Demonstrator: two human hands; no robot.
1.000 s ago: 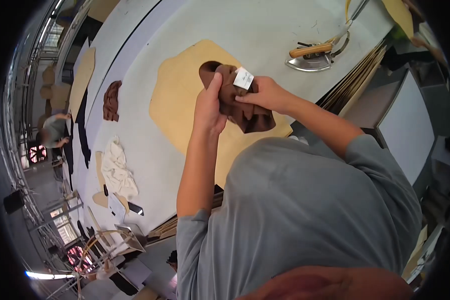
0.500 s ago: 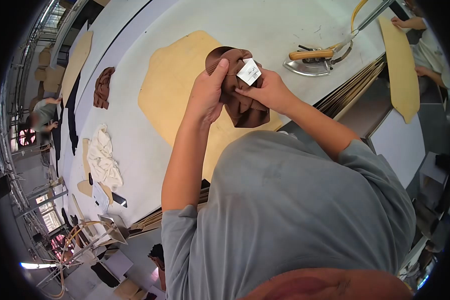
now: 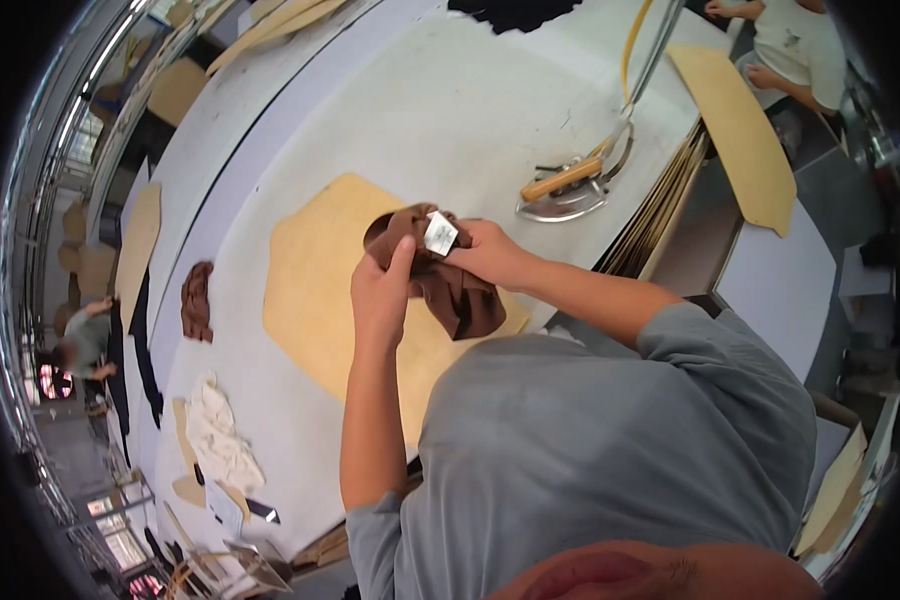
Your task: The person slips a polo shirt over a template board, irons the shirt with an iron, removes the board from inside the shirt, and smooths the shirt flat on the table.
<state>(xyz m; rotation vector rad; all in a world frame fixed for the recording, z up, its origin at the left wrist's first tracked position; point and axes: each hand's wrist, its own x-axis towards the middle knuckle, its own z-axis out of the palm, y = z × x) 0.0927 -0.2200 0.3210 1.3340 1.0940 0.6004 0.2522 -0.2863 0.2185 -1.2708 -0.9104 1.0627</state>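
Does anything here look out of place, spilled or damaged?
Nothing looks spilled or clearly damaged. The untidiest thing is the white cloth, bunched loosely on the left of the table. The brown garment held by the left hand and right hand is rumpled, probably just from handling.

Soft light brightened the bench [image 3: 440, 110] around the fingers [image 3: 402, 258]; well beyond them, the view bowed, blurring into black.

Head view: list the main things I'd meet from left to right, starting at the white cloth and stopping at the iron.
White cloth → left hand → held brown cloth → right hand → iron.
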